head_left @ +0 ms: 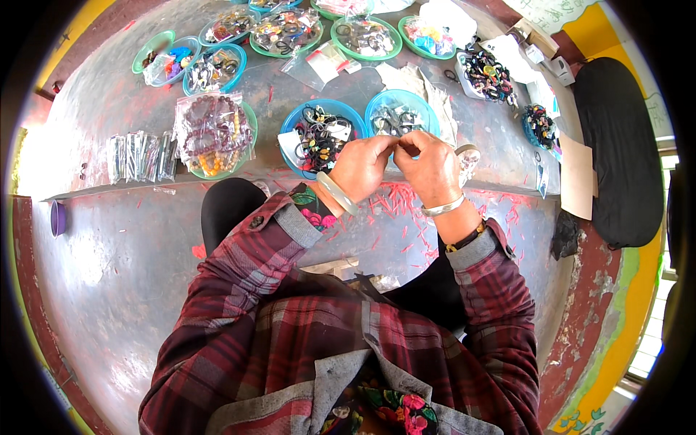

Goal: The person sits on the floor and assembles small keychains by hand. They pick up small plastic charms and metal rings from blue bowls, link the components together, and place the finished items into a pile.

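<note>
My left hand [360,168] and my right hand [429,168] meet at their fingertips, thumbs and forefingers pinched together. Whatever lies between the fingers is too small or hidden to make out. Just beyond my left hand stands a blue basket [324,103] of black cords with coloured beads and white tags. A lighter blue basket [401,93], holding small clear packets with dark pieces, stands beyond my right hand.
Baskets of bagged trinkets line the far side, including a green basket [335,36]. Bagged dark red beads [210,119] and slim clear packets [141,157] lie at left. Red scraps [399,206] litter the lower floor past the raised edge. A brown cardboard piece [576,177] stands at right.
</note>
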The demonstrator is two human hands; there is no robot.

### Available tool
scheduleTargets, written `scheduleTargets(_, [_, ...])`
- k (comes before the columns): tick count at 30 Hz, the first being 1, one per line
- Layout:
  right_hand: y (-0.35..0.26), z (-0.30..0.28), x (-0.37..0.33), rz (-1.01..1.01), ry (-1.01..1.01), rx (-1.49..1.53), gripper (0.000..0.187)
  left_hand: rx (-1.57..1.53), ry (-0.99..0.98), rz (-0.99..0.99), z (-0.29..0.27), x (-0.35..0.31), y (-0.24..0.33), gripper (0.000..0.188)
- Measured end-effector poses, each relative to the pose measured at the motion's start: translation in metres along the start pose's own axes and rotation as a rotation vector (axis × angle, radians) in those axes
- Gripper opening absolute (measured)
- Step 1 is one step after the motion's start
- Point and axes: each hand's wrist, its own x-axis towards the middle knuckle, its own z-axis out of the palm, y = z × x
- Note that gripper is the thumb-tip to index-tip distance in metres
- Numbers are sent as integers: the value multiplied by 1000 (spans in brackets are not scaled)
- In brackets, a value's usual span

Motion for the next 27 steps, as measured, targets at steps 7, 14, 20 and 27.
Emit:
scheduleTargets(7, [8,2,0,5,-11,-4,9,47,-29,25,1,0,0,18])
scheduleTargets(14, [10,0,1,4,-21,71,8,-30,-41,-74,0,0,1,17])
scheduleTargets(20, [12,1,2,2,-13,69,8,52,-64,-44,-3,2,4,17])
scheduleTargets(27, [19,5,4,-9,17,232,5,-119,-67,-226,-5,3,7,16])
